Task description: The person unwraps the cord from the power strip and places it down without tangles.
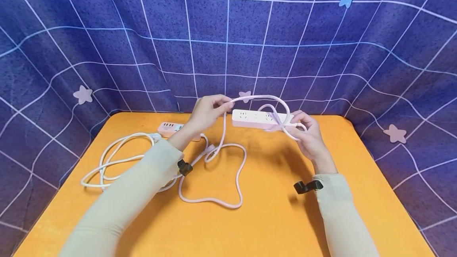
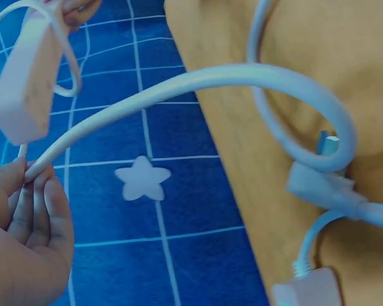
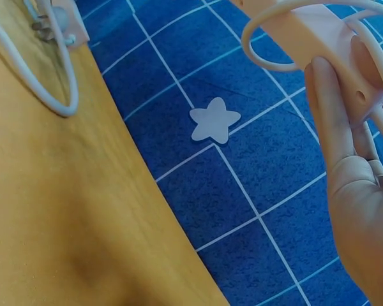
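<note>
My right hand [image 1: 310,136] grips the right end of a white and pink power strip [image 1: 251,119], which is raised above the table with its sockets facing up. The strip's pale cord [image 1: 265,96] loops over that end and arches across to the left. There my left hand [image 1: 210,110] pinches the cord between thumb and fingers; the left wrist view shows the pinched cord [image 2: 147,95] close up. From the left hand the cord hangs down to the table, where its plug [image 2: 325,188] lies by a loop. In the right wrist view, fingers [image 3: 329,105] lie along the strip's underside.
A second, pink power strip [image 1: 168,129] lies at the back left, partly hidden by my left arm. Its white cord [image 1: 107,162] is coiled on the orange table [image 1: 278,213]. A blue grid-patterned curtain [image 1: 214,54] with stars hangs behind and beside the table.
</note>
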Action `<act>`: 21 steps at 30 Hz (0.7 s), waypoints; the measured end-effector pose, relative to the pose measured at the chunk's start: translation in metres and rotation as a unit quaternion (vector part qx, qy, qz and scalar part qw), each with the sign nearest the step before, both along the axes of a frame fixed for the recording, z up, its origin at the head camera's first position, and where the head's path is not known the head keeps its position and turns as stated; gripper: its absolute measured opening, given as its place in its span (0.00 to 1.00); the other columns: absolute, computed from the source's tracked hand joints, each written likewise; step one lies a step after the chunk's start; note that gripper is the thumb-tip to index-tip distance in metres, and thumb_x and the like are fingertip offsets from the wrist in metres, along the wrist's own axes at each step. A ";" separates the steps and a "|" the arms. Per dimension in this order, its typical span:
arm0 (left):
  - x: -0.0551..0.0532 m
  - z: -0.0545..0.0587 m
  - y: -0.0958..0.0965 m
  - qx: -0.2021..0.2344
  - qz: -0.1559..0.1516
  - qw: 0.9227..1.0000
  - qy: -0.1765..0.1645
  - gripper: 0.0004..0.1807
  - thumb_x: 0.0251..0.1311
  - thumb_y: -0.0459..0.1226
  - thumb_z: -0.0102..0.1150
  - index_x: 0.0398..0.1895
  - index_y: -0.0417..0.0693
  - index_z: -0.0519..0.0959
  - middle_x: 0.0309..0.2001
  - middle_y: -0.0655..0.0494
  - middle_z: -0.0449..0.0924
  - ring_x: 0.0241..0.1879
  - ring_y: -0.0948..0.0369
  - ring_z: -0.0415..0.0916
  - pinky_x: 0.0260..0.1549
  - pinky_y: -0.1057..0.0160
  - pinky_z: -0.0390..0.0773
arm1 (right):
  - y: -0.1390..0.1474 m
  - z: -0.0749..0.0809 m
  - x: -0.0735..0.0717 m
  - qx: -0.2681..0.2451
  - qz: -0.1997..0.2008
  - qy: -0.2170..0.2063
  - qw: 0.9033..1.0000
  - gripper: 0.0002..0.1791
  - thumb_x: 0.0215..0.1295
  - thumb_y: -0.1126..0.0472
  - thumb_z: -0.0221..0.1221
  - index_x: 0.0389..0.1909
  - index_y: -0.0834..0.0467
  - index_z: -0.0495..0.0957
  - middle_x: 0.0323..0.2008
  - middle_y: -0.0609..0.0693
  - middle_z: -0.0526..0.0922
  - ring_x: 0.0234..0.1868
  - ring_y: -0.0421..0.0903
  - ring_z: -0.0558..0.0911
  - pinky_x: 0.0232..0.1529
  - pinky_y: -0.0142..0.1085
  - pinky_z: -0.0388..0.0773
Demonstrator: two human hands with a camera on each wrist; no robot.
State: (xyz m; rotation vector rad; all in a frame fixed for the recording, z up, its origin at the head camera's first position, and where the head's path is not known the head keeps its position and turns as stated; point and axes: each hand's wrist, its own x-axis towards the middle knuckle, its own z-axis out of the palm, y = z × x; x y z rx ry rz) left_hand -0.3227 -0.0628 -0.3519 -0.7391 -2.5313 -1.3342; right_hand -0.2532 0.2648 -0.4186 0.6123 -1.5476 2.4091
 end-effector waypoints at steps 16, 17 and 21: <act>0.017 0.043 -0.014 -0.030 -0.023 0.992 0.124 0.10 0.74 0.45 0.66 0.48 0.53 0.91 0.34 0.60 0.86 0.30 0.63 0.79 0.32 0.64 0.76 | 0.000 0.002 -0.002 -0.007 -0.022 -0.015 1.000 0.25 0.55 0.90 0.51 0.33 0.58 0.81 0.44 0.47 0.77 0.38 0.40 0.82 0.38 0.27 0.84; 0.019 0.045 -0.015 -0.032 -0.027 0.990 0.133 0.10 0.74 0.45 0.66 0.48 0.53 0.91 0.35 0.60 0.86 0.31 0.63 0.78 0.32 0.64 0.76 | 0.000 0.002 -0.002 -0.009 -0.022 -0.014 1.000 0.25 0.55 0.90 0.51 0.33 0.58 0.81 0.44 0.47 0.77 0.39 0.40 0.82 0.39 0.27 0.84; 0.026 0.052 -0.019 -0.038 -0.044 0.984 0.169 0.09 0.73 0.43 0.67 0.48 0.54 0.91 0.36 0.62 0.85 0.31 0.64 0.76 0.32 0.65 0.75 | -0.001 0.003 -0.002 -0.014 -0.019 -0.013 1.000 0.24 0.56 0.90 0.53 0.34 0.57 0.81 0.47 0.48 0.78 0.42 0.40 0.83 0.41 0.28 0.84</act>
